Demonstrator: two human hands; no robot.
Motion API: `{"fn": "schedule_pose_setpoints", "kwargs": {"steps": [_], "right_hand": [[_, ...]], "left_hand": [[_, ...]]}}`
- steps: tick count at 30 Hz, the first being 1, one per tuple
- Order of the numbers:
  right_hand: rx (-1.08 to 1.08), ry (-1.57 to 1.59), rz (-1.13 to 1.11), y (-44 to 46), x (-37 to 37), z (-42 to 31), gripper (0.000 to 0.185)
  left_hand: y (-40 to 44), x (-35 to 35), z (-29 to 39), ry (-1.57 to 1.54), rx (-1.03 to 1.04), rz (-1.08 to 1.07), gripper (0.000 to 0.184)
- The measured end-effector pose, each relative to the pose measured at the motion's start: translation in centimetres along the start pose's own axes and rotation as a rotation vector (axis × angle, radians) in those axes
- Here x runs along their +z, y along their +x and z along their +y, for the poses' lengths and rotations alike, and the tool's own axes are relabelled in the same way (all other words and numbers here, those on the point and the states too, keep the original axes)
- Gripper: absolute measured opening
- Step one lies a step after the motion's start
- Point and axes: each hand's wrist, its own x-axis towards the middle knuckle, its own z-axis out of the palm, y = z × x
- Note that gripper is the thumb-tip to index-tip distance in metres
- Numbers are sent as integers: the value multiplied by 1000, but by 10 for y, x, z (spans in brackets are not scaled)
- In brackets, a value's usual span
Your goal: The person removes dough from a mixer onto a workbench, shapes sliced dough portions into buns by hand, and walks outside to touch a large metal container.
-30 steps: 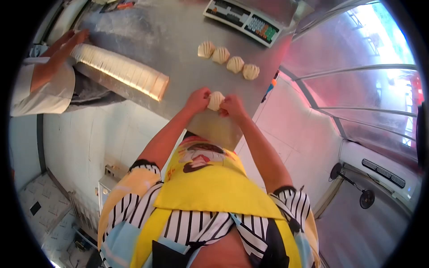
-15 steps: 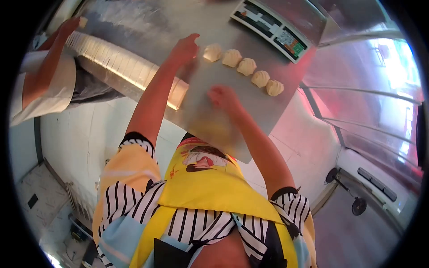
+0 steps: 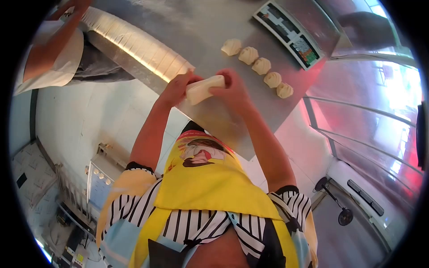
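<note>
Between my two hands is a pale, flat dough piece (image 3: pixel 202 90), held above the table's near edge. My left hand (image 3: pixel 178 89) grips its left end, and my right hand (image 3: pixel 232 89) has its fingers closed on the right end. Just beyond my left hand lies a long row of sliced dough (image 3: pixel 138 46), stretching to the upper left. Several pleated dough pieces (image 3: pixel 261 66) stand in a slanting line on the metal table (image 3: pixel 210 33), up and to the right of my right hand.
A scale-like device with a printed panel (image 3: pixel 288 34) stands at the upper right of the table. Another person's arm (image 3: pixel 49 47) reaches in at the upper left. A framed transparent panel (image 3: pixel 357 102) is on the right, with a small black fan (image 3: pixel 345 217) below.
The pleated piece that was in my hands a second ago is at the right end of the line. My hands came back together, now with a flat dough piece between them. The view has shifted.
</note>
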Motion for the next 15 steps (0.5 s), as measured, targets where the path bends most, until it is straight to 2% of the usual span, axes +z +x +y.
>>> {"fn": "schedule_pose_setpoints", "kwargs": {"steps": [2, 3, 6, 8, 10, 11, 14, 15], "right_hand": [[-37, 173, 40, -22, -25, -6, 37], [-20, 170, 94, -34, -32, -4, 36], [12, 204, 253, -61, -52, 7, 33], [37, 283, 365, -76, -57, 20, 31], [50, 247, 417, -89, -60, 34, 30], [55, 227, 439, -94, -64, 38, 30], [92, 449, 489, -111, -74, 43, 35], [52, 291, 481, -115, -76, 45, 37]], "left_hand": [[10, 11, -23, -438, -73, -151, 62], [15, 20, -34, -495, -45, -171, 65], [13, 66, -48, -631, -33, -147, 59], [17, 97, -47, -110, 82, -41, 39], [12, 120, -37, 283, 106, 75, 30], [14, 125, -37, 290, 103, 76, 29], [19, 133, -40, 277, 83, 79, 28], [21, 134, -44, 255, 73, 77, 30]]}}
